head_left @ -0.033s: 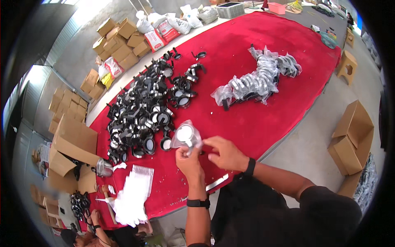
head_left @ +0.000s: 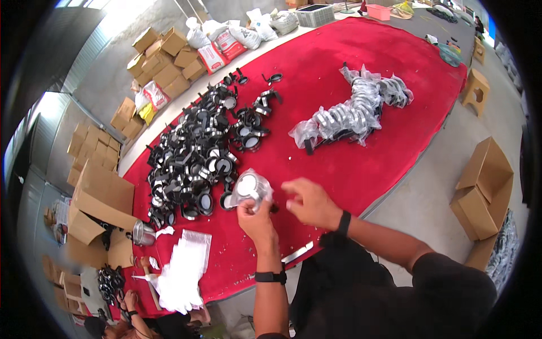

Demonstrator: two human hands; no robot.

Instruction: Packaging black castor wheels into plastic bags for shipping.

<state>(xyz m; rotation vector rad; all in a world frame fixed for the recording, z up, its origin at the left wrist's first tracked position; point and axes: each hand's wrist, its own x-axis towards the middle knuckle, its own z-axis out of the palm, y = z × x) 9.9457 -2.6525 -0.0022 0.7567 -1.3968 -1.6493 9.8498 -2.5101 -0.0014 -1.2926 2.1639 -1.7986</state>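
My left hand (head_left: 257,221) pinches the lower end of a round, pan-like piece in a clear plastic bag (head_left: 248,187), held just above the red cloth. A pale round face and short stem show through the film. To its right, my right hand (head_left: 313,204) is apart from the bag, fingers spread and holding nothing I can see. Beyond my left hand spreads a large heap of loose black and silver round pieces with handles (head_left: 192,161). Several bagged pieces (head_left: 350,116) lie in a bent row farther right. Flat clear bags (head_left: 183,268) are fanned out at the near left.
The red-covered table (head_left: 322,175) curves away ahead. At its left edge are an open carton (head_left: 101,195) and a metal pot (head_left: 143,233). A co-worker's hands (head_left: 130,299) show at lower left. An open carton (head_left: 484,189) and a stool (head_left: 477,90) stand on the right-hand floor.
The bagged piece and my left hand have shifted slightly left. My right hand has drawn a little away from the bag, widening the gap between them.
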